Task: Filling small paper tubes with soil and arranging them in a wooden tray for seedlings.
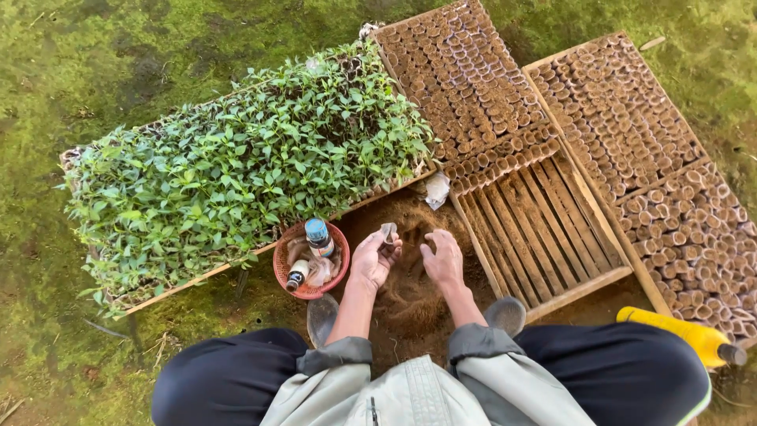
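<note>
Pinching a small grey-brown seedling pot [388, 232] between thumb and fingertips, the left hand [374, 259] holds it just above a mound of loose brown soil [410, 276], palm turned partly upward; the pot looks like a rolled leaf or paper cup, though its make is too small to tell. Beside it, the right hand [443, 260] hangs over the same mound with fingers curled loosely downward and nothing visibly gripped; whether a pinch of soil sits under the fingertips cannot be told. Judged from this posture, the step is filling the pot: it likely goes best with the cup kept upright and low over the heap, so spilled soil falls back, and with a light grip that does not crush the thin wall. Just left of the left hand sits a small red basket [311, 259] holding a blue-capped bottle [318, 237] and a smaller dark bottle [296, 275]. Behind it lies a wooden tray of green seedlings [244, 166]. To the right, a slatted wooden tray [536, 229] is bare at its near end and packed with pots [461, 87] at its far end; a further tray of filled pots [654, 173] lies beyond. A yellow bottle [678, 333] rests by the right knee, on mossy ground [95, 63].
</note>
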